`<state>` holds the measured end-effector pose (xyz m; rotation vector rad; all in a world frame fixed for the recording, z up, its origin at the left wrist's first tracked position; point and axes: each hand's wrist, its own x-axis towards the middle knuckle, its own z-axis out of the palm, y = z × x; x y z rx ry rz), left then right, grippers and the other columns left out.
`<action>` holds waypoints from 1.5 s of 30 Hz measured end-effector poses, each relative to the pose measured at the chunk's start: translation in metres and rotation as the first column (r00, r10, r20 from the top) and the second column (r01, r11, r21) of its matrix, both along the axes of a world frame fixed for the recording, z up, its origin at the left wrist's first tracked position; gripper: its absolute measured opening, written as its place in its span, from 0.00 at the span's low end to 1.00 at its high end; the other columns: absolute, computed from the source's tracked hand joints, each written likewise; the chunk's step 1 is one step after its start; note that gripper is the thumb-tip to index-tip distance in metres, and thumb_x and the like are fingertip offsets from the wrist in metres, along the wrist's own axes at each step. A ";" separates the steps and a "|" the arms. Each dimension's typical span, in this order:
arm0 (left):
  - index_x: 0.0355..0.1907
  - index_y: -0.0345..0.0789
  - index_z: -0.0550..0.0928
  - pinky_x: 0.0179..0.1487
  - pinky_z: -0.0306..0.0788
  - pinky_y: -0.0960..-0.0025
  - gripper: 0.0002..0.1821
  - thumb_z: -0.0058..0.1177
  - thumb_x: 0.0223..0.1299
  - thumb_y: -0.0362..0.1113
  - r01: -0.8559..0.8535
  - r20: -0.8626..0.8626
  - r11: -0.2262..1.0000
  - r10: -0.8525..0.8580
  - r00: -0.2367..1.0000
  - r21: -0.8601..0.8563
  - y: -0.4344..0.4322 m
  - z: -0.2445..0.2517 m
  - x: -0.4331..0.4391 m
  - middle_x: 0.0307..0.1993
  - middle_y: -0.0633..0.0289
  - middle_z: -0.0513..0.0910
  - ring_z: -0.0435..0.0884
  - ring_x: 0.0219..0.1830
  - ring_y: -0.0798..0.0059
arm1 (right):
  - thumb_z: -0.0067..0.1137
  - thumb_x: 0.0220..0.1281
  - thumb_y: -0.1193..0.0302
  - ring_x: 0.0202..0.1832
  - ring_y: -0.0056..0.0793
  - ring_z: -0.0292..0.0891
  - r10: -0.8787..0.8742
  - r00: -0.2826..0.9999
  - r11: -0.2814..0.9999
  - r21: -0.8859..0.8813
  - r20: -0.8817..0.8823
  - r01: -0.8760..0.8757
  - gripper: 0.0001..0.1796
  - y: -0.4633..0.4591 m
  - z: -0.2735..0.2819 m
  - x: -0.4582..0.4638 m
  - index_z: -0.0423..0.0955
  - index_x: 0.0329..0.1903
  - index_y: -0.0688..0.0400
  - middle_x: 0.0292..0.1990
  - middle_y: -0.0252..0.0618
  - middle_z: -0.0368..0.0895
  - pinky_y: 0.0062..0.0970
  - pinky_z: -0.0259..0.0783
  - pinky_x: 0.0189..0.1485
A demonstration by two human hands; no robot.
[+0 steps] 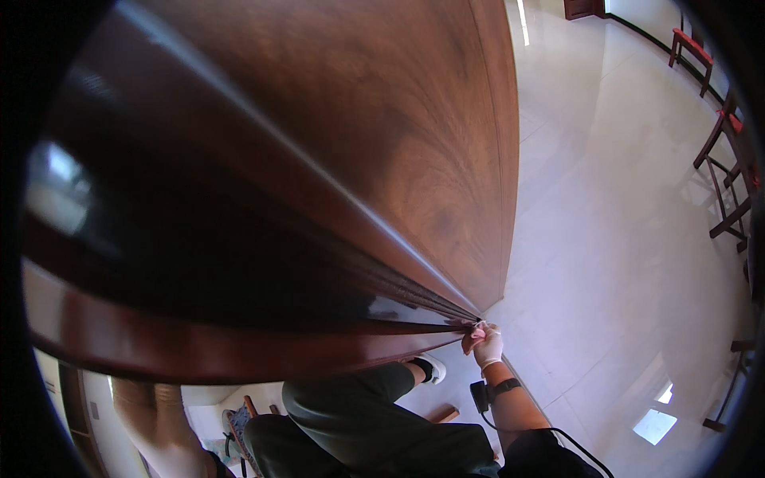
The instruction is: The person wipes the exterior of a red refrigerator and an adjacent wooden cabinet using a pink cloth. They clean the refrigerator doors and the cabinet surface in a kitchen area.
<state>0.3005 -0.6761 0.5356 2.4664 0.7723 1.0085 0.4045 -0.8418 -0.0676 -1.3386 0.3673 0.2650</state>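
Note:
A large piece of polished wooden furniture (388, 149) fills the upper left and middle, its grain showing on a broad brown panel. Beside that panel runs a dark glossy face (209, 251) and a reddish-brown rail (197, 355). My right hand (491, 345), in a white glove, grips a pinkish cloth (474, 340). The cloth touches the narrow far end of the grooved moulding (442, 303), at the furniture's corner. At the lower left, what appears to be my left arm (158, 427) reaches up behind the rail; its hand is hidden.
Glossy pale floor tiles (597, 239) extend to the right. Dark wooden chairs (726, 173) stand along the right rim, some with red on them. My bent legs (370, 424) are below the rail, near a wooden piece (442, 413). A cable (574, 442) runs from my right wrist device (480, 397).

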 end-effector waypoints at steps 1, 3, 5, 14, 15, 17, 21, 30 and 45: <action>0.68 0.30 0.70 0.71 0.62 0.58 0.24 0.47 0.74 0.36 -0.014 0.016 1.000 0.015 1.000 -0.019 0.000 0.000 0.003 0.60 0.49 0.80 0.76 0.64 0.59 | 0.49 0.77 0.74 0.36 0.23 0.77 0.004 1.000 1.000 0.025 -0.021 -0.004 0.04 -0.002 0.012 0.000 0.68 0.47 0.61 0.39 0.38 0.77 0.24 0.75 0.38; 0.64 0.28 0.72 0.66 0.65 0.63 0.20 0.46 0.72 0.31 0.061 -0.056 0.998 -0.061 0.997 -0.014 0.001 0.006 0.005 0.55 0.50 0.81 0.77 0.57 0.64 | 0.50 0.76 0.75 0.39 0.22 0.76 0.123 0.990 0.977 -0.185 0.068 -0.109 0.04 -0.005 0.036 -0.001 0.69 0.47 0.62 0.41 0.37 0.78 0.22 0.74 0.42; 0.61 0.27 0.73 0.63 0.66 0.66 0.18 0.46 0.72 0.30 0.019 -0.164 0.999 -0.027 0.986 -0.048 0.006 0.014 0.008 0.51 0.51 0.81 0.77 0.53 0.67 | 0.51 0.76 0.75 0.40 0.21 0.76 0.185 0.966 0.934 -0.337 0.182 -0.116 0.05 -0.009 0.062 -0.001 0.70 0.49 0.62 0.41 0.36 0.78 0.21 0.74 0.44; 0.47 0.25 0.77 0.44 0.74 0.62 0.12 0.54 0.61 0.24 0.333 -0.059 0.942 -0.331 0.942 0.043 0.002 0.016 0.006 0.34 0.43 0.82 0.79 0.36 0.42 | 0.50 0.72 0.77 0.43 0.26 0.75 0.183 0.910 0.971 -0.212 0.373 -0.108 0.04 -0.022 0.166 0.003 0.73 0.44 0.63 0.41 0.36 0.75 0.23 0.72 0.48; 0.47 0.25 0.77 0.44 0.75 0.58 0.12 0.54 0.61 0.25 0.389 -0.156 0.888 -0.360 0.920 0.244 0.006 0.020 0.004 0.35 0.42 0.82 0.80 0.38 0.39 | 0.50 0.72 0.77 0.41 0.26 0.74 0.181 0.883 0.975 -0.194 0.434 -0.104 0.03 -0.023 0.177 0.006 0.72 0.44 0.63 0.41 0.36 0.74 0.23 0.72 0.47; 0.49 0.26 0.77 0.46 0.76 0.55 0.13 0.54 0.61 0.26 0.343 -0.196 0.917 -0.305 0.932 0.205 0.010 0.019 0.004 0.37 0.40 0.82 0.80 0.41 0.37 | 0.50 0.74 0.77 0.39 0.25 0.74 0.171 0.874 0.985 -0.107 0.455 -0.137 0.02 -0.026 0.204 0.007 0.70 0.44 0.61 0.39 0.35 0.73 0.23 0.72 0.45; 0.59 0.26 0.73 0.49 0.77 0.53 0.22 0.55 0.61 0.27 0.425 -0.118 0.874 -0.408 0.905 0.237 0.010 0.014 0.001 0.42 0.37 0.83 0.82 0.44 0.39 | 0.49 0.75 0.76 0.34 0.23 0.71 -0.011 0.964 0.821 0.553 0.265 -0.143 0.03 -0.030 0.275 0.010 0.66 0.41 0.59 0.35 0.35 0.71 0.26 0.72 0.40; 0.77 0.31 0.57 0.55 0.78 0.71 0.42 0.59 0.62 0.28 0.695 -0.016 0.692 -0.711 0.703 -0.197 0.045 0.010 -0.027 0.63 0.46 0.79 0.87 0.42 0.73 | 0.48 0.75 0.75 0.36 0.26 0.71 0.150 0.890 0.245 0.856 0.431 -0.456 0.02 -0.035 0.428 0.014 0.70 0.45 0.57 0.32 0.34 0.72 0.30 0.72 0.42; 0.73 0.35 0.69 0.56 0.76 0.74 0.31 0.57 0.68 0.26 0.784 0.201 0.474 -0.789 0.580 -0.401 0.088 -0.024 -0.116 0.55 0.51 0.83 0.84 0.45 0.79 | 0.44 0.78 0.70 0.51 0.34 0.78 0.072 0.638 0.451 0.545 0.767 -0.707 0.14 -0.054 0.648 -0.012 0.74 0.56 0.62 0.52 0.40 0.79 0.35 0.78 0.51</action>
